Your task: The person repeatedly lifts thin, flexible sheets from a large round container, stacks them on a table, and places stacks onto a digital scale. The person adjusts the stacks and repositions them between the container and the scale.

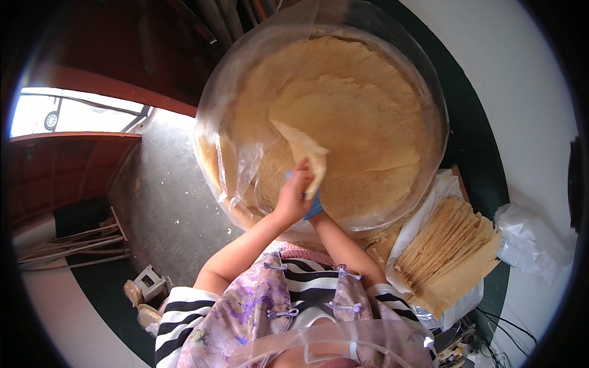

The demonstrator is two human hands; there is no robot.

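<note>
Your left hand [296, 191] is closed on the near edge of a thin tan flatbread sheet [304, 149], pinching it and lifting it so that the sheet stands up in a folded peak above the stack. Your right hand [314, 205] sits just beneath and behind the left, mostly hidden; whether it grips anything cannot be told, though a blue item [315, 207] shows at its position. The two hands are touching or nearly so.

The lifted sheet belongs to a large round stack of flatbreads [356, 110] directly in front of you, far of the hands. A clear plastic cover [245, 153] wraps the stack and is pulled open on its left side.

To the right and nearer, a pile of folded flatbreads [448, 251] rests on plastic wrap. Further right lies a crumpled white plastic bag [527, 239].
</note>
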